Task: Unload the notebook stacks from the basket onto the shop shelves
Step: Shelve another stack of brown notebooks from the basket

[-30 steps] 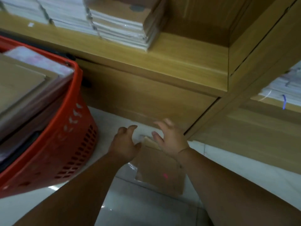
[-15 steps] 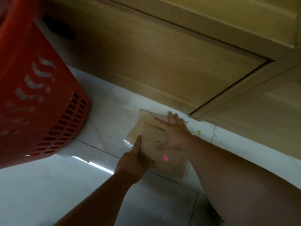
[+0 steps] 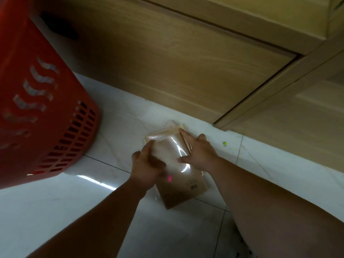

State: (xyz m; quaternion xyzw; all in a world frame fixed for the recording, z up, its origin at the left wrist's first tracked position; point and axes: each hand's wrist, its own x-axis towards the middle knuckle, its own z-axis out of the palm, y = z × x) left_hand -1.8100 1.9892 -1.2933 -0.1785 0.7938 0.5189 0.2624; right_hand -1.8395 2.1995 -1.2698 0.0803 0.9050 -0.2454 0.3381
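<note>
Your left hand (image 3: 147,164) grips the left edge of the plastic-wrapped notebook pack (image 3: 179,189) on the floor (image 3: 83,211); your right hand (image 3: 201,153) presses its right edge with straight fingers. The pack's far end is near the wooden shelf base (image 3: 186,71). The red basket (image 3: 37,118) sits well left, with tile showing between them.

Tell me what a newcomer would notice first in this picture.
The big red basket fills the left side, on the white tiled floor. In the centre, a plastic-wrapped notebook pack lies on the floor near the wooden shelf base, with glare on its wrap. The left hand grips its left edge, while the right hand lies flat on top, fingers spread.
</note>
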